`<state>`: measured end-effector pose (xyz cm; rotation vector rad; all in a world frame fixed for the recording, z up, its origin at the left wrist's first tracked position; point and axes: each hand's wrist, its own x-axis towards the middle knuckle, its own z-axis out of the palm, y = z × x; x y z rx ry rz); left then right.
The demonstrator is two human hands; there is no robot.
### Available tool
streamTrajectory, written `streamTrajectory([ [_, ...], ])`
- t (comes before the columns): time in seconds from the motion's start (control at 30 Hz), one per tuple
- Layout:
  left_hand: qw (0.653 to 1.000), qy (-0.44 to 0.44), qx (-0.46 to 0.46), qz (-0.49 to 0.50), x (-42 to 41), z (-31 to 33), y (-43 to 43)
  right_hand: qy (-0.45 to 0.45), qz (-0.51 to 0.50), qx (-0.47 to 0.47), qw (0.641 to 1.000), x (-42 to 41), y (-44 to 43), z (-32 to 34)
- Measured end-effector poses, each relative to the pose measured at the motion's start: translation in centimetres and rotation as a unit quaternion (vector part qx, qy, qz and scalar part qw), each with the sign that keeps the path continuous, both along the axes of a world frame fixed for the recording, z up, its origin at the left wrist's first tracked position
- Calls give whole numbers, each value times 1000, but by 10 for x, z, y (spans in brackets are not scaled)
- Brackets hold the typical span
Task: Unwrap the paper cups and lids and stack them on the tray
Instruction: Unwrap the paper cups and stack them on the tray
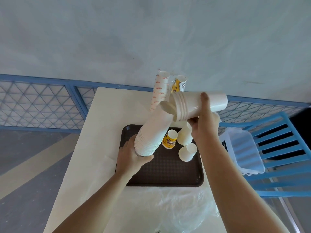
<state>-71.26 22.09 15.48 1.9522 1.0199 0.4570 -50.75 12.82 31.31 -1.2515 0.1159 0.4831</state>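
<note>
My left hand [133, 155] grips the rim end of a tall stack of white paper cups [153, 130], tilted up and to the right over the dark brown tray [161, 175]. My right hand [204, 125] holds a short stack of white cups [190, 105] lying sideways, its open mouth right at the tall stack's top end. On the tray stand a yellow printed cup stack [170, 139] and two white cup stacks [185, 136] [187, 152], all upside down. Two wrapped cup sleeves [159, 89] [177, 84] stand behind the tray.
The tray lies on a cream table [104, 132]. Crumpled clear plastic wrap [176, 209] covers the table's near end. A blue chair [276, 148] on the right carries a clear plastic bin [244, 148]. A blue lattice fence [42, 101] runs behind.
</note>
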Motion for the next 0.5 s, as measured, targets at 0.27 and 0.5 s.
streamTrajectory([
  [0.27, 1000, 7, 3, 4, 18, 2, -18, 98, 41, 59, 993, 27, -19, -15],
  [0.5, 997, -30, -36, 60, 42, 5, -52, 111, 73, 68, 989, 66, -37, -19],
])
